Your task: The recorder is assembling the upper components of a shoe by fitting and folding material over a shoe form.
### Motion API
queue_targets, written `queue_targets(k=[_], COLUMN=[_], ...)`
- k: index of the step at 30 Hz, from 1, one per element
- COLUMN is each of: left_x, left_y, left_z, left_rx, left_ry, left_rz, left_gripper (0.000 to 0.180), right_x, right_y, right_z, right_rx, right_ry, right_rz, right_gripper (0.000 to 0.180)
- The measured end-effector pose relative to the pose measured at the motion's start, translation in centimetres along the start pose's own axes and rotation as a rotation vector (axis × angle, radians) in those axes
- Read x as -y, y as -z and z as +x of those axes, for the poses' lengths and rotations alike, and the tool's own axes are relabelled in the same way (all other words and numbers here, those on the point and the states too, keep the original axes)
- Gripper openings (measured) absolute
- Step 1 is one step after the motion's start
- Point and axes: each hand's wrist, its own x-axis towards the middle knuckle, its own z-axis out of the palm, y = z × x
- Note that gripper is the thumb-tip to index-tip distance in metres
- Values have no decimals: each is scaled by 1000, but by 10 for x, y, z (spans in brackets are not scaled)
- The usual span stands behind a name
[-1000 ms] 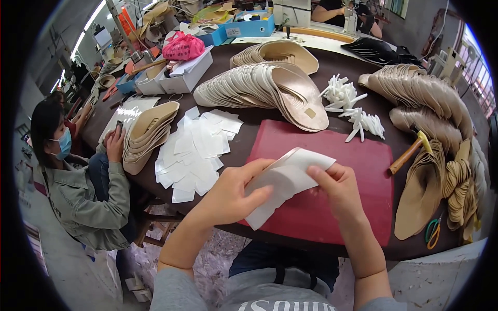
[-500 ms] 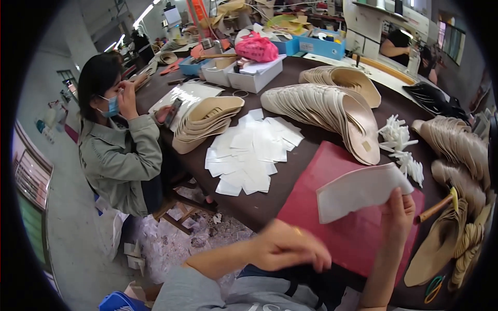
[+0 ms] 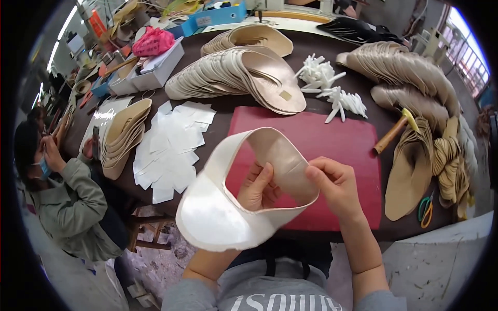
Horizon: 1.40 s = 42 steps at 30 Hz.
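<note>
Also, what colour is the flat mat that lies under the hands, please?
Dark red; the head view, the only one here, shows the mat best.

Left hand (image 3: 256, 191) curled, right hand (image 3: 338, 187) raised, its fingers (image 3: 330, 165) pinched; forearms (image 3: 361, 243) angled inward

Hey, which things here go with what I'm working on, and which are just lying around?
Likely with the work:
white shoe upper, pinched by right hand
stack of similar uppers
red mat underneath

Seemingly just lying around:
yellow-headed hammer
pink plastic bag
blue boxes
</note>
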Motion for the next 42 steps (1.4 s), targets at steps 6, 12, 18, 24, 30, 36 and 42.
queue_targets(k=[6, 12, 18, 24, 30, 36, 42], left_x=[22, 28, 34, -3, 50, 21, -8], left_y=[0, -19, -33, -63, -42, -55, -47], left_z=[11, 8, 17, 30, 14, 3, 25], left_rx=[97, 53, 103, -60, 420, 521, 478], left_ry=[-109, -206, -271, -917, -1301, -1343, -1010], left_rz=[31, 246, 474, 665, 2295, 1941, 2010], left_gripper=[28, 36, 40, 25, 24, 27, 37], right_x=[-13, -12, -19, -3, -52, -89, -58], right_y=[7, 19, 49, 114, 158, 144, 176], right_z=[7, 13, 26, 72, 139, 176, 169], right_rx=[-93, -26, 53, -331, -474, -558, -134], right_ry=[16, -82, -144, 8, -113, -140, -460], right_rz=[95, 90, 12, 225, -699, -1033, -743], right_gripper=[17, 18, 15, 26, 29, 30, 30])
